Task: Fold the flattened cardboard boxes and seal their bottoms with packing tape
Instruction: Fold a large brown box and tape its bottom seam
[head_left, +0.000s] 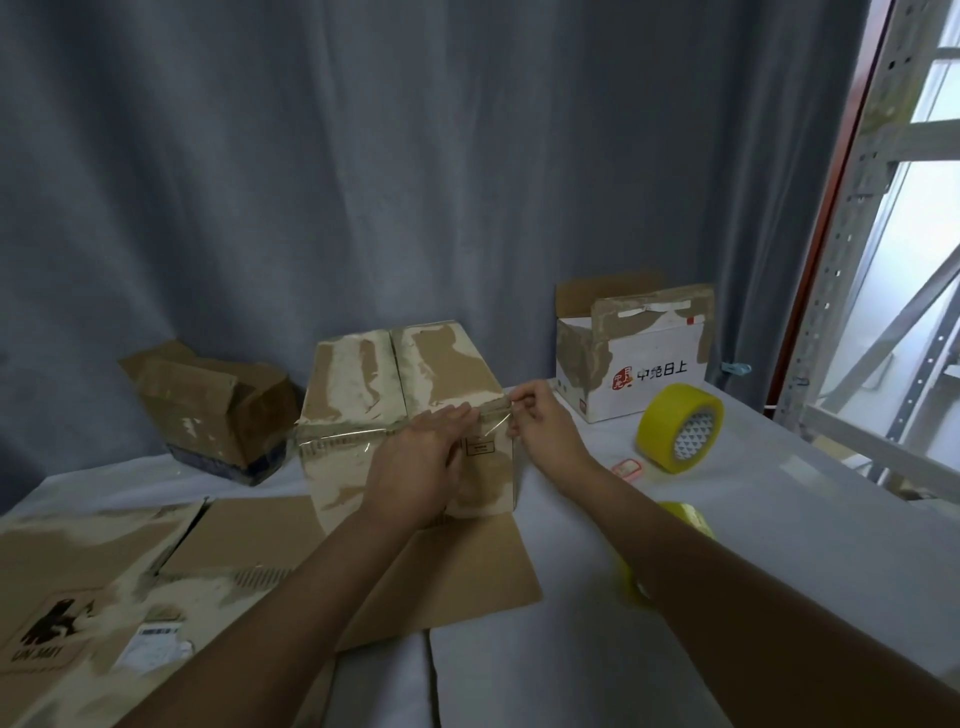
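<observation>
Cardboard box (410, 410) stands folded near the middle of the white-covered table (727, 519), its closed flaps turned up and its near face toward the camera, resting partly on a flattened cardboard sheet (467, 582). Clear packing tape (343, 434) runs as a strip along the box's upper front edge, from its left corner across to the right. The left hand (415, 467) lies flat on the box's near face, fingers straight and together, their tips pressing on the tape at the edge; it grips nothing. The right hand (540, 428) sits at the box's right corner, thumb and forefinger curled and pinching the end of the tape there, with the other fingers bent loosely behind. Both forearms reach in from the lower part of the view. To the right, 1 yellow tape roll (680, 428) stands on its edge on the table, well apart from the box, and a second yellow roll (685, 517) shows partly behind the right forearm. A small pink object (627, 468) lies between the right hand and the upright roll; what it is cannot be told. Behind, a white printed box (634, 364) stands open, a worn brown box (213, 410) lies tipped at the left, and more flattened cardboard (78, 597) covers the near left of the table.
</observation>
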